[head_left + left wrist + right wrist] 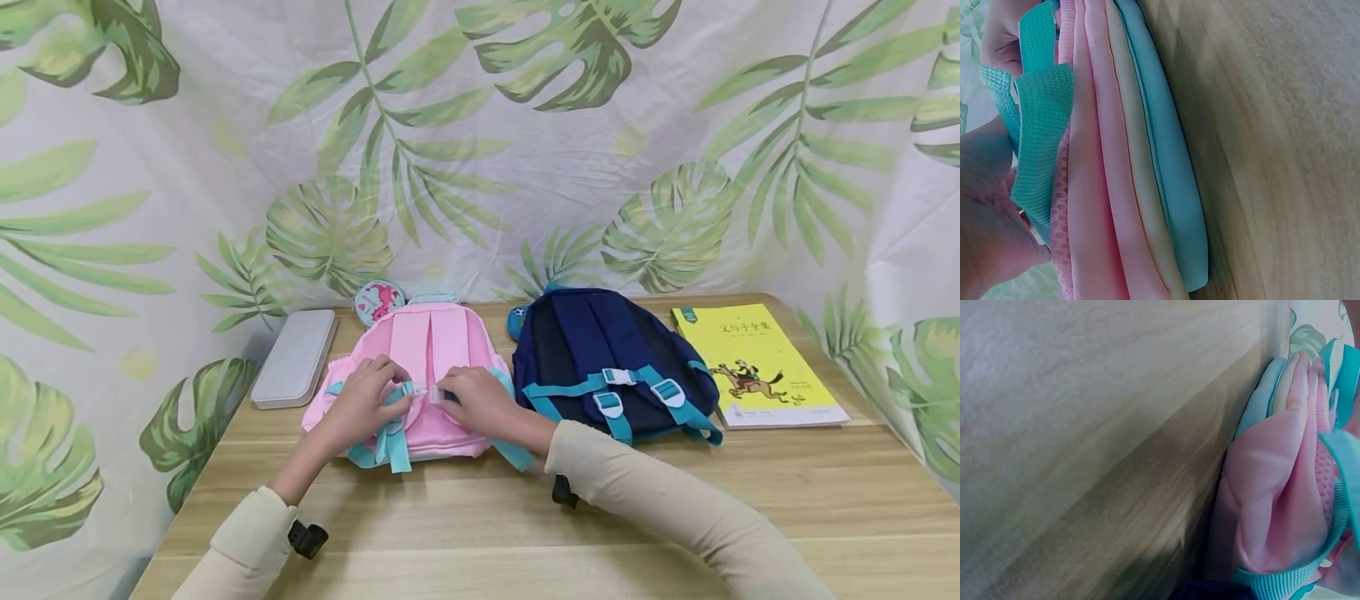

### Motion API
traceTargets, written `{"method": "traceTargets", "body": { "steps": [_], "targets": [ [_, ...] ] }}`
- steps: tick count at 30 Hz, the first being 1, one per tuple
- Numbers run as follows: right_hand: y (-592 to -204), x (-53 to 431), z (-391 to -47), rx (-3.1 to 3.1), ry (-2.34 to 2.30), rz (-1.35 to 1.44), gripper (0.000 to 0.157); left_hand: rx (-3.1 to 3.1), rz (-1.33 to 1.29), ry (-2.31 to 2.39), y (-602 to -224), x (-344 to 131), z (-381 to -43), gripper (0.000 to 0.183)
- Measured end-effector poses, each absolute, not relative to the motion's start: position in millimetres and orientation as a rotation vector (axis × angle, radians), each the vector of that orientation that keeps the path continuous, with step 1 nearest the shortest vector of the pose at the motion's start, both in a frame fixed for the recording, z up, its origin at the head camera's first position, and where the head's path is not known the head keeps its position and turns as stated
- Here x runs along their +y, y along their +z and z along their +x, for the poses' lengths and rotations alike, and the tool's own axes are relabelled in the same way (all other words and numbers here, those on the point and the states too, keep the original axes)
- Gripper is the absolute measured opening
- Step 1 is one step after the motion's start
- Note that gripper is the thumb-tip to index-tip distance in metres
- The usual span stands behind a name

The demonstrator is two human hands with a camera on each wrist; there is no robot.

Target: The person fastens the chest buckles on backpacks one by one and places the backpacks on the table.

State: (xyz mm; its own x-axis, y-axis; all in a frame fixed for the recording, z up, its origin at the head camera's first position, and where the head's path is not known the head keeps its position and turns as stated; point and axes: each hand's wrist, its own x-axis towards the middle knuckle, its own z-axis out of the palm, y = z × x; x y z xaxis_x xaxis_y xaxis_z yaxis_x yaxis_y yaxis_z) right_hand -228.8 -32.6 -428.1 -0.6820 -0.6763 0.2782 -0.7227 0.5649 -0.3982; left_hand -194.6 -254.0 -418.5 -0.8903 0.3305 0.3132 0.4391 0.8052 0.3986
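A pink backpack (408,333) lies on the table with its strap side up and its teal straps (397,446) toward the person. Over its middle, the left hand (363,400) pinches one white buckle half (417,389) on a teal strap. Facing it, the right hand (483,402) pinches the other buckle half (435,395). The two halves are close, with a narrow gap seen between them. In the left wrist view, loose teal webbing (1041,131) hangs in front of the left hand. The right wrist view shows mostly the bag's side (1266,481); the fingertips are hidden there.
A navy backpack (540,358) with teal straps and a fastened white buckle (619,377) lies just right of the pink one. Farther right is a yellow book (757,358). A white case (295,358) sits left. A leaf-print curtain (480,150) hangs behind the wooden table (420,533).
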Motion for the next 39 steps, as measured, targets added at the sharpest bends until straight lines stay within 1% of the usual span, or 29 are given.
{"method": "traceTargets", "body": {
  "steps": [10, 39],
  "targets": [
    [-426.9, -35.0, -228.2, -2.764, 0.727, 1.157, 0.023, -2.720, -0.638, -0.700, -419.0, -251.0, -194.9, 0.018],
    [-424.6, -39.0, -227.9, -2.801, 0.685, 1.144, 0.021, -2.726, -0.654, -0.716, -425.6, -249.6, -195.2, 0.017]
  ]
}}
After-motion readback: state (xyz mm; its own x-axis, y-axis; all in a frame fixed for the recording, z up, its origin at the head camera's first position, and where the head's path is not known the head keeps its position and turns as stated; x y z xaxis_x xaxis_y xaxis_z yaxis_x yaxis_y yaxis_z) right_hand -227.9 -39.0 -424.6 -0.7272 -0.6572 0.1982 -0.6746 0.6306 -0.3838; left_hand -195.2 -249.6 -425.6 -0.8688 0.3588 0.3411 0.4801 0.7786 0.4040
